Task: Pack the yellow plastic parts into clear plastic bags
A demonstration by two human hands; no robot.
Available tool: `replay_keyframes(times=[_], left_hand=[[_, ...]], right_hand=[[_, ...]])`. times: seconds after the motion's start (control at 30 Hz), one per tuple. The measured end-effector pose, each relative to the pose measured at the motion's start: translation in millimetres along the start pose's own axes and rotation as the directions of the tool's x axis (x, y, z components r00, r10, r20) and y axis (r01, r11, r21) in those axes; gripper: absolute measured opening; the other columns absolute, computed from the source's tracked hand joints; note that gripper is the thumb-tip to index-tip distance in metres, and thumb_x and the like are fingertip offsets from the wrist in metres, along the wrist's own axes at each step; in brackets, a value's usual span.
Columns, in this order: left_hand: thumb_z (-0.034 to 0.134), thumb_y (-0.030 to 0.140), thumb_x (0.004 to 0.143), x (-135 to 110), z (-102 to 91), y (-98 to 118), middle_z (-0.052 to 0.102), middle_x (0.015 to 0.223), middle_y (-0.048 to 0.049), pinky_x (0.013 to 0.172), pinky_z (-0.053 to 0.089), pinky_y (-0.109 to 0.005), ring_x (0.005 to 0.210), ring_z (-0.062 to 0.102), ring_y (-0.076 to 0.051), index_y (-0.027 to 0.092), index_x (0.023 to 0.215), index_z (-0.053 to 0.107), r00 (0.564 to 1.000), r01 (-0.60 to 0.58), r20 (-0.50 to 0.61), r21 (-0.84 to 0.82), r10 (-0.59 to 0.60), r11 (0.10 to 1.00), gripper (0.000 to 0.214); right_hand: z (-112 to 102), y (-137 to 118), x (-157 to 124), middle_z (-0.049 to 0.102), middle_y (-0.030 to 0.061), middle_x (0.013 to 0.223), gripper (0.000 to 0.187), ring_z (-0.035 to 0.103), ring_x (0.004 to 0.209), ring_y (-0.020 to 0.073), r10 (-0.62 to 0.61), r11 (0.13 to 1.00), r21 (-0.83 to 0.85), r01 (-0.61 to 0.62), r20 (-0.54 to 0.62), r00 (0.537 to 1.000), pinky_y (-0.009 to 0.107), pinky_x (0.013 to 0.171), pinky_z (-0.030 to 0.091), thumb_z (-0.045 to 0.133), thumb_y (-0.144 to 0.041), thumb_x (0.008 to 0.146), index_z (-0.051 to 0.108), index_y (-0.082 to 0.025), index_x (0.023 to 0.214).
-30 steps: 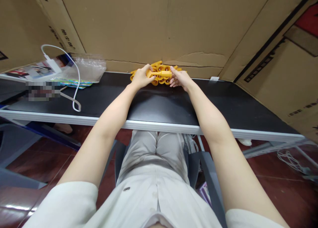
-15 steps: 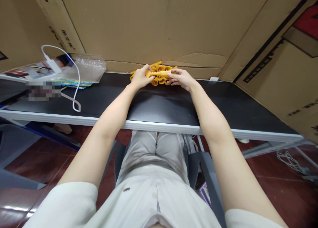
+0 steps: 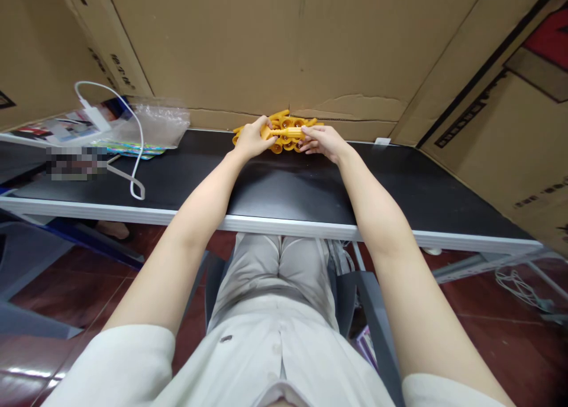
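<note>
Near the back edge of the table, a yellow plastic tool [image 3: 290,132] is held sideways between both hands. It has a thick handle-like end on the right, a thin neck and a wider end on the left; its exact kind is unclear. My left hand [image 3: 252,139] is closed on the wider end. My right hand [image 3: 326,142] pinches the thick end with thumb and forefinger, the other fingers curled below. Right behind it lies a pile of yellow plastic pieces with round, cup-like openings [image 3: 276,148], partly covered by my hands.
Upright cardboard [image 3: 248,46] walls in the black table [image 3: 288,188]. To the left lie clear plastic bags [image 3: 166,120], a white cable [image 3: 141,135] with a white plug-like block [image 3: 96,117], and printed sheets. A small white tag [image 3: 382,141] is at the back right.
My right hand's fingers have shifted slightly on the thick end, the thumb and forefinger now closer together. My left hand and the yellow pile stay nearly the same.
</note>
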State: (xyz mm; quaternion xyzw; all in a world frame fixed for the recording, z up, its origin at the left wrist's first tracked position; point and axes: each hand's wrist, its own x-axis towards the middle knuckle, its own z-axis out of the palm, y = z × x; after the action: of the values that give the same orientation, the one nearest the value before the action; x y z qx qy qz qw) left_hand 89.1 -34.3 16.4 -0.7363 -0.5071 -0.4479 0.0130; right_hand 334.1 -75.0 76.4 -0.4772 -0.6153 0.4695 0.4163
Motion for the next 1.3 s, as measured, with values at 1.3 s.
replay_keyframes(times=[1.3], left_hand=[[0.077,0.027,0.086,-3,-11.3,15,0.078,0.096,-0.0043,0.098,0.058,-0.043,0.098,0.077,-0.030,0.027,0.116,0.071,0.997,0.052,0.056,0.016,-0.053,0.998,0.031]], right_hand=[[7,3,13,0.082,0.0075,0.098,0.008,0.081,0.090,0.0167,-0.022,0.975,0.218,0.030,-0.043,0.999,0.032,0.097,0.067,0.075,-0.023,0.100,0.070,-0.019,0.096]])
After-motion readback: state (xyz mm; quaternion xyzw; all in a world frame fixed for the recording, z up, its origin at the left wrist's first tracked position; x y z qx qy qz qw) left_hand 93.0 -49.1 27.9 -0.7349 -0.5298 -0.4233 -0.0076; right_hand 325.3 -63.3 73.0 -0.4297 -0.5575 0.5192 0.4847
